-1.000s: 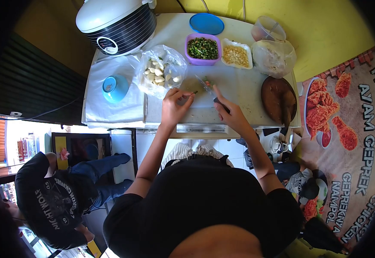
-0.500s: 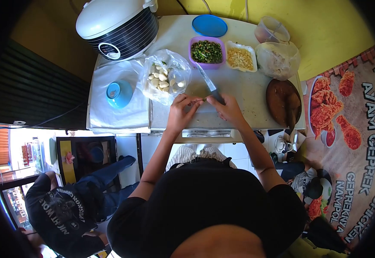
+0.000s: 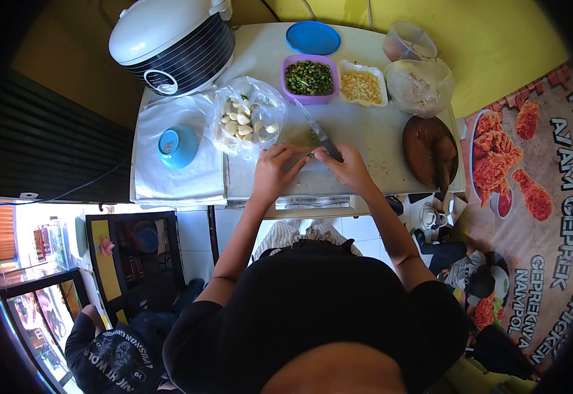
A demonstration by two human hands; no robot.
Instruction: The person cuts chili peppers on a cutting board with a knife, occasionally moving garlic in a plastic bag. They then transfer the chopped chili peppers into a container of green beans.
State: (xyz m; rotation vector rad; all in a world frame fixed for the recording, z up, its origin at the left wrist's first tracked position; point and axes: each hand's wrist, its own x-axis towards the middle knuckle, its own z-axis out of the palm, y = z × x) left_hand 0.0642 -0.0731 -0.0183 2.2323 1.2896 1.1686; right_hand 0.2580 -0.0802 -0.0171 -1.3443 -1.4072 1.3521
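My right hand [image 3: 350,169] is closed round the dark handle of a knife [image 3: 315,126], whose blade points away towards the purple tub [image 3: 309,98] of chopped green vegetable. My left hand [image 3: 275,169] is closed in a pinch at a small green piece of vegetable [image 3: 311,155], close to my right thumb. Its exact kind is too small to make out. Some green bits lie on the table beneath the blade. Beyond my left hand sits an open clear plastic bag of peeled garlic cloves [image 3: 242,123].
Around the table [image 3: 365,138] stand a rice cooker [image 3: 181,52], an upturned blue bowl [image 3: 177,146], a blue lid [image 3: 313,38], a white tub of chopped yellowish pieces [image 3: 363,87], a filled plastic bag [image 3: 420,87] and a brown mortar with pestle [image 3: 430,154]. Two other people are lower left and right.
The knife blade has turned slightly, its tip a little lower and left. My hands stay close together. The person at lower left has shifted lower and to the right.
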